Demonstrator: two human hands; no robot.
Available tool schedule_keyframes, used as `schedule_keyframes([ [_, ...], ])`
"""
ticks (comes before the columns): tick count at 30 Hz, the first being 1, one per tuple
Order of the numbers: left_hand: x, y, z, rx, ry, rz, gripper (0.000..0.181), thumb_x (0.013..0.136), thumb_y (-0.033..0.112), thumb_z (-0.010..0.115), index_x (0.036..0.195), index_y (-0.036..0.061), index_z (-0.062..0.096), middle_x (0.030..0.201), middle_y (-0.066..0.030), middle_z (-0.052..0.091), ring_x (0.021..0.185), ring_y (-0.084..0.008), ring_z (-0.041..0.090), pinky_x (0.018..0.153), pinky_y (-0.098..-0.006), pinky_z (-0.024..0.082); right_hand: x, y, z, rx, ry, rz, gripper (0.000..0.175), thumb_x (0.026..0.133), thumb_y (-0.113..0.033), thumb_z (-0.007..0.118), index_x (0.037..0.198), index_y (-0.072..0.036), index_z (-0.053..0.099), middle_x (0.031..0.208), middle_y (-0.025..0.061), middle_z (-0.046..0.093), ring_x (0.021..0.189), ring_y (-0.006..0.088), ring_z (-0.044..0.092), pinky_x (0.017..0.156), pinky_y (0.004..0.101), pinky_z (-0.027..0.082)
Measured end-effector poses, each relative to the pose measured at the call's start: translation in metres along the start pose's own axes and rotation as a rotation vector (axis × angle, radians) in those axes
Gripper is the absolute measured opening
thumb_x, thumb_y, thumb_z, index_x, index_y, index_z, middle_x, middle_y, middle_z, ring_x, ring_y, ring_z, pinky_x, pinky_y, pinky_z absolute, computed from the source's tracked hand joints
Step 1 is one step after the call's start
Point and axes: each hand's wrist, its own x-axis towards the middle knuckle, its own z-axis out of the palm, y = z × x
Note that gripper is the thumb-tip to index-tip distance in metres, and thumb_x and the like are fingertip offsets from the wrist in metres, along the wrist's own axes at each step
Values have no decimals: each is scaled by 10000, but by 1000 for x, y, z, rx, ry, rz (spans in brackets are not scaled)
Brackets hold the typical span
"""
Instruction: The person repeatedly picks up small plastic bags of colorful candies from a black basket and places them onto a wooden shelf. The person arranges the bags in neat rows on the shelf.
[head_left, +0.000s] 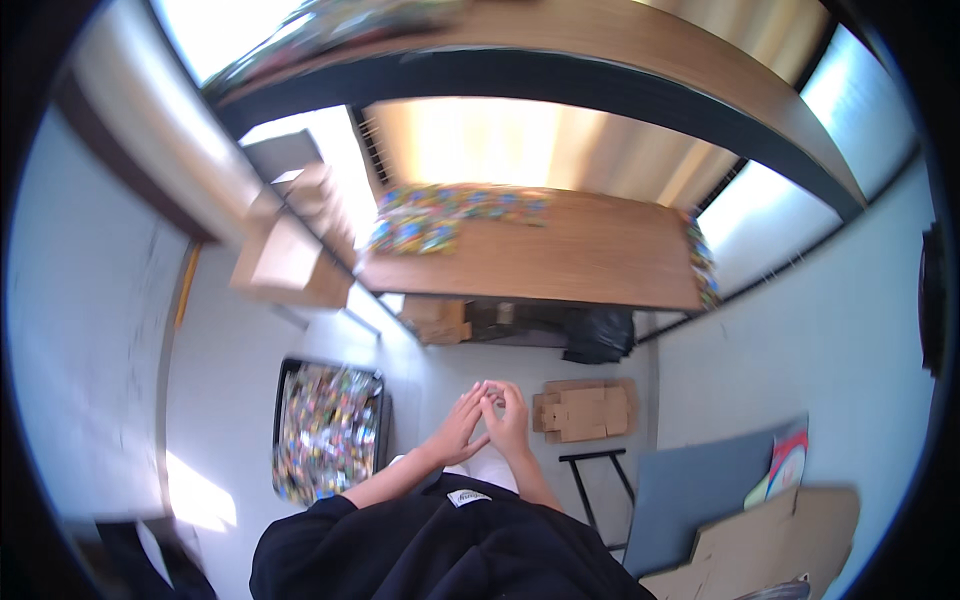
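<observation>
My left hand (457, 426) and my right hand (508, 420) meet in front of my body, fingertips touching, and no object shows in either one. Left of them on the floor stands a black crate (385, 420) heaped with small colourful wrapped packets (330, 427), blurred. Ahead is a wooden shelf (570, 255) in a black metal rack. Rows of colourful packets (416, 225) lie at the shelf's left and back, and more packets (703, 262) line its right end.
Flattened cardboard (589, 411) lies on the floor at right, near a black metal frame (592, 456). A grey panel (697, 487) and cardboard sheets (780, 540) lean by the right wall. Cardboard boxes (289, 255) stand at left. Under the shelf sit a black bag (600, 334) and a box (433, 320).
</observation>
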Motion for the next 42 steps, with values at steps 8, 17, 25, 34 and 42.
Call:
schedule_keyframes([
  [8,-240,-20,-36,276,604,-787,705,803,313,560,1363,64,211,1438,-152,129,1333,-313,100,1054,-478,91,-46,-17,153,-199,-701,-234,341,734,-64,591,1061,1,515,1083,178,486,1033,317,492,884,364,395],
  [17,-513,19,45,249,1075,-1687,699,822,255,544,1367,40,162,1430,-180,117,1323,-346,93,1048,-501,81,-158,21,290,-350,-1112,-284,359,756,-90,591,1098,-24,506,1146,172,457,1052,326,480,888,370,396],
  [25,-530,-3,104,-120,1251,-1673,708,816,213,562,1352,2,150,1416,-230,77,1309,-379,98,1058,-451,122,-232,126,381,-370,-1201,37,384,727,-128,643,1070,4,531,1055,127,532,895,223,555,765,318,455],
  [34,-484,-44,100,-391,1286,-1558,678,809,205,579,1331,-5,200,1403,-253,94,1299,-380,134,1049,-440,151,-211,182,496,-554,-1065,-196,412,688,-220,687,999,14,551,950,150,573,822,254,568,728,340,457],
  [42,-436,-91,75,-497,1405,-1546,640,815,199,577,1314,-16,238,1385,-252,156,1295,-359,171,1047,-413,163,-192,161,595,-920,-1158,113,401,742,-406,583,870,-27,610,948,192,600,903,318,583,756,392,457],
])
